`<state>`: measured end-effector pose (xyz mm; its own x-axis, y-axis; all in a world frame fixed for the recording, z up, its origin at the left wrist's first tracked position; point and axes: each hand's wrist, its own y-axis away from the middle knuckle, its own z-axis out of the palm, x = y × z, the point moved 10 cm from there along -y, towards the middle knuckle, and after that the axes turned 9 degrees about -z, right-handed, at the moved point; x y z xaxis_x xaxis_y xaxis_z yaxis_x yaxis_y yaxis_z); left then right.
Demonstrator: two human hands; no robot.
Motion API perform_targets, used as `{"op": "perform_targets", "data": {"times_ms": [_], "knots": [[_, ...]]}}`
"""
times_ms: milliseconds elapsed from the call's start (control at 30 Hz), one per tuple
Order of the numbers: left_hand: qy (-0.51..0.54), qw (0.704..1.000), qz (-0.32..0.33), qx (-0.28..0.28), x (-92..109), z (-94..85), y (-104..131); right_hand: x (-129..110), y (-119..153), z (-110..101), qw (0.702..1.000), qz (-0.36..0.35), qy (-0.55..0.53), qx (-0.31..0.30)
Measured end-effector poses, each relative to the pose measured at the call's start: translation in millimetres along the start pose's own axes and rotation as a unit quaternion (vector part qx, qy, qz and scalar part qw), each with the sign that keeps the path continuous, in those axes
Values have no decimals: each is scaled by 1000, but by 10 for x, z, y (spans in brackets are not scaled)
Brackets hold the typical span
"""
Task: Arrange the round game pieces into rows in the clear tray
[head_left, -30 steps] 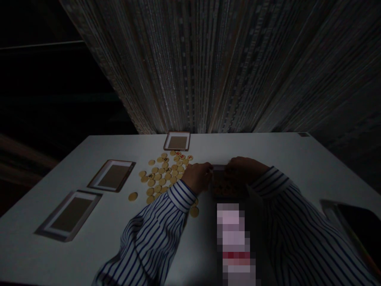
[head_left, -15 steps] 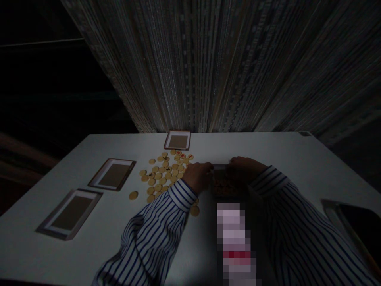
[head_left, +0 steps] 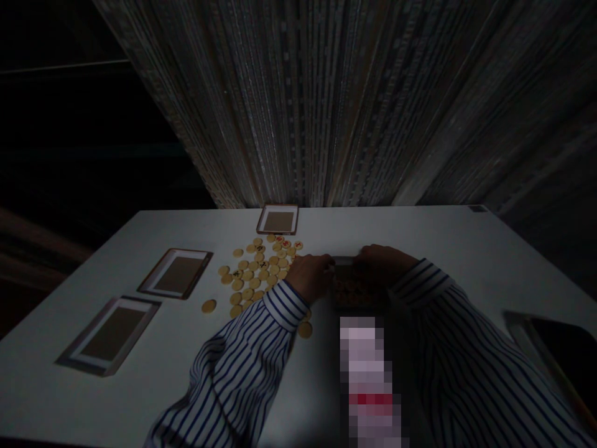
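Note:
In the head view a shallow dark box (head_left: pixel 345 261) lies between my two hands, with a few round xiangqi pieces in rows at its near end (head_left: pixel 351 293). My left hand (head_left: pixel 311 275) is closed, its fingertips pinched at the box's left far edge. At the right far side, my right hand (head_left: pixel 380 264) is bent over the box with its fingers curled on the rim. The shade hides the fingertips in part. Left of my left hand, loose wooden xiangqi pieces (head_left: pixel 263 274) are spread out, mostly blank side up, a few showing red or black characters.
Three open trays with brown bases stand about: one at the back (head_left: pixel 279 221), one at the left (head_left: pixel 177 275) and one nearer at the front left (head_left: pixel 109 339). A dark object (head_left: pixel 566 354) is at the right. A string curtain (head_left: pixel 317 106) hangs behind the white table (head_left: pixel 420 227).
Almost nothing differs; both hands stay at the box and the loose pieces lie as before. The pieces inside the box look darker now.

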<state>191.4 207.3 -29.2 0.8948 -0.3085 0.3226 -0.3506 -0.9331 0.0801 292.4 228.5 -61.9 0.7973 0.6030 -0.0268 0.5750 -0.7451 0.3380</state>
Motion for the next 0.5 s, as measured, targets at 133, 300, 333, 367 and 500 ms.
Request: {"op": "perform_targets", "data": {"times_ms": [133, 300, 333, 367, 500], "knots": [[1, 1000, -2, 3, -6, -12, 4, -7, -1, 7, 1000, -2, 1, -7], [-1, 1000, 4, -6, -5, -5, -3, 6, -6, 40, 1000, 7, 6, -18], [-2, 1000, 3, -8, -8, -3, -6, 10, -8, 47, 1000, 9, 6, -19], [-2, 1000, 2, -9, -12, -2, -8, 13, -11, 52, 1000, 11, 6, -19], [3, 1000, 3, -9, -18, 4, -13, 23, -17, 73, 1000, 13, 4, -24]]}}
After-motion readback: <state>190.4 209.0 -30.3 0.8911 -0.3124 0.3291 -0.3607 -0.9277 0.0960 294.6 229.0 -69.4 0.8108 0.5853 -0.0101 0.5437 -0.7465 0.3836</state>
